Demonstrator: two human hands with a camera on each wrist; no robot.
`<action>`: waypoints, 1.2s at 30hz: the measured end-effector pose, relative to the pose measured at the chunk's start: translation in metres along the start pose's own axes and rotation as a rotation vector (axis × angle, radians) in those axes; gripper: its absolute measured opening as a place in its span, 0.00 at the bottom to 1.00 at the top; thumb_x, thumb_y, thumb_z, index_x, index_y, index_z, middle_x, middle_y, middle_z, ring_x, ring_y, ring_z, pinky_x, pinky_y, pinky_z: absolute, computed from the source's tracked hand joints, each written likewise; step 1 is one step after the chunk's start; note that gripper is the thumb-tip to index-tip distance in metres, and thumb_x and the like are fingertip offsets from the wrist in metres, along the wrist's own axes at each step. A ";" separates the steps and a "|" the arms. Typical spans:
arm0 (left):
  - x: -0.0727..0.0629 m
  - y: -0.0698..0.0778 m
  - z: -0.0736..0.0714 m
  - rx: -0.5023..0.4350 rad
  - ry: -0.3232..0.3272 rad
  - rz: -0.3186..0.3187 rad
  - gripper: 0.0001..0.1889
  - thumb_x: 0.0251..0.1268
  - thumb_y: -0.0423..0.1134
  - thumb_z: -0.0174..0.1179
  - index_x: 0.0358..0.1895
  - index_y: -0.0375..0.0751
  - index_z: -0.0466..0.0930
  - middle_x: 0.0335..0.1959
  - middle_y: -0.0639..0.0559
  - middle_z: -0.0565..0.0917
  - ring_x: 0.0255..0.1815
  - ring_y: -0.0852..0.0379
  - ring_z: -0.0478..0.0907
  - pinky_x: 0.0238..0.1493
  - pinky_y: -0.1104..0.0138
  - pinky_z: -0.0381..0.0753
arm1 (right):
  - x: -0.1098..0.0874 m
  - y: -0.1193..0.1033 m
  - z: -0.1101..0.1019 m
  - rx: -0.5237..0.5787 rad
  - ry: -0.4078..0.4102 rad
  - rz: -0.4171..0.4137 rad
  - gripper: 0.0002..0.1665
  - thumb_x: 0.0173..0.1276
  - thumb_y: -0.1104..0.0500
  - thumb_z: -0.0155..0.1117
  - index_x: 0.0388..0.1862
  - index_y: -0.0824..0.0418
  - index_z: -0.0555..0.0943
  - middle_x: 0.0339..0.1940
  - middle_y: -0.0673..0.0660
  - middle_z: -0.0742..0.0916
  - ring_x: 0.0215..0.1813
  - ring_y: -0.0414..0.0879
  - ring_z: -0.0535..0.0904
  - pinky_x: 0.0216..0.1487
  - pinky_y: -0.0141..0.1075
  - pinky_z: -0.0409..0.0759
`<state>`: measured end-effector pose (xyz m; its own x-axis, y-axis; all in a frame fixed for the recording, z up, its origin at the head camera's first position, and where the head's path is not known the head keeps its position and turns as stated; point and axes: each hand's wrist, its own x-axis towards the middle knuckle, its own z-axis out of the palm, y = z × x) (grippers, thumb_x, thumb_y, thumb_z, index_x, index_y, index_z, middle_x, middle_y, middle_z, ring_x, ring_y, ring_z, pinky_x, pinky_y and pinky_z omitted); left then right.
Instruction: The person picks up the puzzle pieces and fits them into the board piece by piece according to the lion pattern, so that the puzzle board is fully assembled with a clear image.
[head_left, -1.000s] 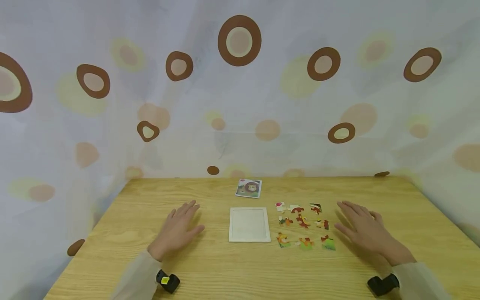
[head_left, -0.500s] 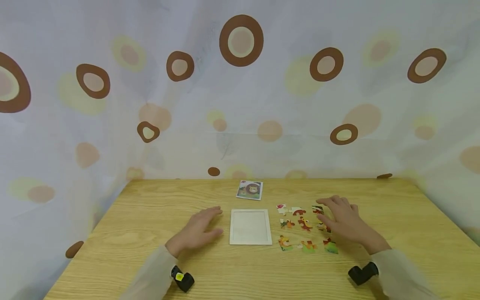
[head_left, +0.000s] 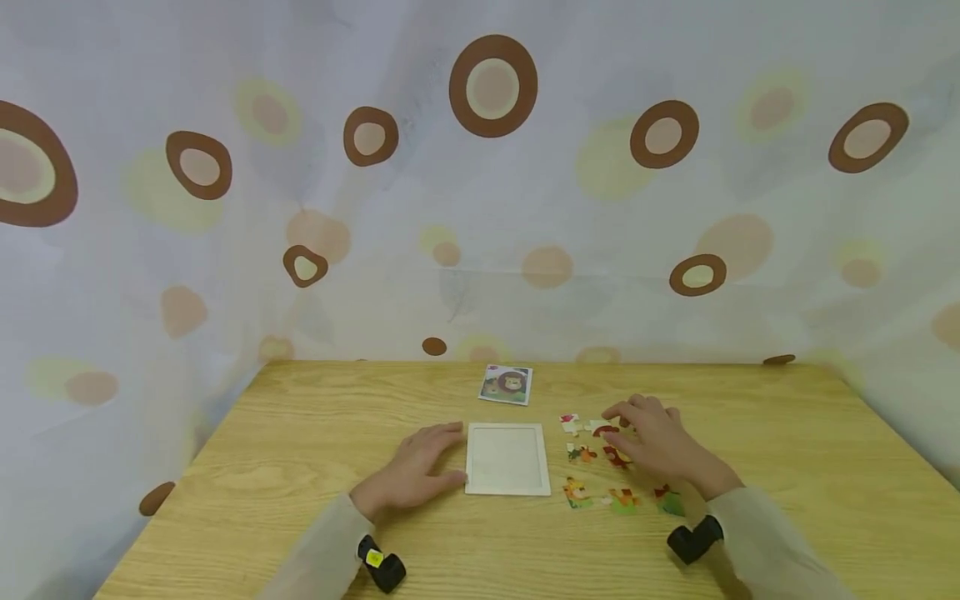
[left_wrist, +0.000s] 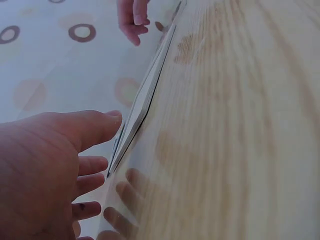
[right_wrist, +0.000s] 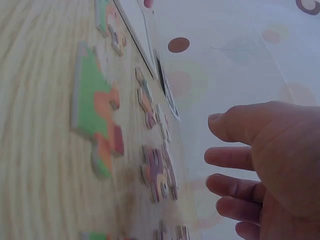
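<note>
In the head view, my left hand (head_left: 412, 471) is at the left side of a white square puzzle frame (head_left: 507, 459), fingertips and thumb right at its rim. Its fingers are fairly straight and hold nothing, as the left wrist view of the hand (left_wrist: 45, 165) also shows. Several jigsaw pieces (head_left: 577, 493) lie in loose rows right of the frame. My right hand (head_left: 656, 442) hovers over the upper right pieces, hiding some of them. Thumb and fingers are apart with nothing between them; in the right wrist view a green and orange piece (right_wrist: 95, 105) lies below.
A small lion picture card (head_left: 506, 384) lies behind the frame. The wooden table (head_left: 337, 400) ends at a pale curtain (head_left: 405, 208) with brown ring patterns. Each wrist wears a black camera, such as the one on the left wrist (head_left: 382, 565).
My left hand has moved right, up to the frame's left side. The right hand has moved left from beside the pieces to above them. Frame, card and visible pieces lie as before.
</note>
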<state>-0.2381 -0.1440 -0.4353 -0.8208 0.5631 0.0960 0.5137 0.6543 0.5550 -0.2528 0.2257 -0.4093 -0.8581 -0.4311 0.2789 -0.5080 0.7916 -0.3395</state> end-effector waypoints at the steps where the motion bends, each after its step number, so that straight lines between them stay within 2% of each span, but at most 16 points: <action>1: 0.000 0.000 0.000 -0.004 -0.003 0.005 0.28 0.69 0.47 0.56 0.67 0.36 0.67 0.72 0.40 0.64 0.74 0.37 0.55 0.69 0.38 0.49 | 0.002 -0.002 0.000 0.007 -0.009 -0.004 0.12 0.67 0.56 0.64 0.47 0.59 0.82 0.32 0.49 0.77 0.38 0.47 0.70 0.39 0.45 0.59; 4: -0.002 0.001 0.002 0.003 -0.006 0.008 0.28 0.68 0.47 0.57 0.66 0.36 0.68 0.72 0.40 0.64 0.73 0.38 0.56 0.68 0.38 0.49 | 0.009 -0.007 0.003 0.037 -0.055 -0.001 0.12 0.68 0.56 0.63 0.46 0.61 0.82 0.31 0.50 0.78 0.36 0.45 0.70 0.38 0.42 0.66; 6: -0.004 0.001 0.003 0.008 -0.007 0.006 0.27 0.68 0.47 0.57 0.65 0.36 0.69 0.71 0.41 0.65 0.72 0.38 0.57 0.67 0.37 0.51 | 0.013 -0.009 0.006 0.050 -0.082 0.004 0.13 0.68 0.56 0.62 0.45 0.63 0.82 0.30 0.50 0.78 0.33 0.43 0.70 0.33 0.37 0.70; 11: -0.005 0.005 0.006 0.004 -0.005 0.021 0.27 0.68 0.48 0.57 0.65 0.36 0.69 0.71 0.41 0.65 0.71 0.39 0.58 0.64 0.37 0.53 | 0.020 -0.010 0.011 0.072 -0.106 0.002 0.14 0.67 0.57 0.64 0.44 0.67 0.81 0.26 0.49 0.78 0.26 0.37 0.69 0.29 0.31 0.71; 15: -0.003 0.007 0.008 0.003 -0.006 0.029 0.28 0.68 0.47 0.58 0.65 0.35 0.68 0.72 0.41 0.64 0.71 0.38 0.57 0.63 0.37 0.53 | 0.025 -0.012 0.012 0.109 -0.134 -0.005 0.17 0.67 0.56 0.64 0.46 0.69 0.81 0.24 0.49 0.79 0.23 0.35 0.69 0.29 0.31 0.71; 21: 0.000 0.004 0.008 0.037 0.006 0.037 0.28 0.68 0.48 0.58 0.66 0.36 0.67 0.73 0.42 0.63 0.71 0.39 0.56 0.64 0.37 0.52 | 0.033 -0.013 0.016 0.123 -0.188 0.016 0.19 0.67 0.53 0.64 0.47 0.67 0.81 0.29 0.51 0.78 0.28 0.38 0.69 0.32 0.33 0.71; 24: 0.002 0.004 0.007 0.033 0.003 0.048 0.29 0.68 0.48 0.57 0.66 0.35 0.67 0.73 0.42 0.63 0.72 0.38 0.56 0.64 0.37 0.51 | 0.034 -0.012 0.017 0.121 -0.208 0.011 0.19 0.67 0.54 0.65 0.48 0.68 0.80 0.29 0.51 0.78 0.29 0.39 0.68 0.33 0.33 0.71; 31: 0.002 0.004 0.011 0.039 -0.006 0.035 0.29 0.68 0.50 0.56 0.66 0.36 0.67 0.73 0.43 0.63 0.72 0.38 0.55 0.65 0.38 0.50 | 0.035 -0.012 0.022 0.181 -0.225 0.064 0.16 0.67 0.60 0.64 0.47 0.71 0.78 0.22 0.51 0.77 0.20 0.39 0.66 0.29 0.33 0.68; 36: 0.004 0.002 0.010 0.052 -0.003 0.025 0.28 0.69 0.49 0.56 0.66 0.36 0.67 0.73 0.43 0.63 0.73 0.37 0.54 0.66 0.38 0.50 | 0.042 -0.014 0.021 0.194 -0.249 0.094 0.15 0.67 0.59 0.63 0.45 0.69 0.77 0.26 0.53 0.78 0.23 0.41 0.68 0.30 0.34 0.70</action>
<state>-0.2381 -0.1354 -0.4419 -0.8068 0.5812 0.1066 0.5466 0.6655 0.5083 -0.2827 0.1875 -0.4114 -0.8817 -0.4716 0.0179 -0.4096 0.7460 -0.5251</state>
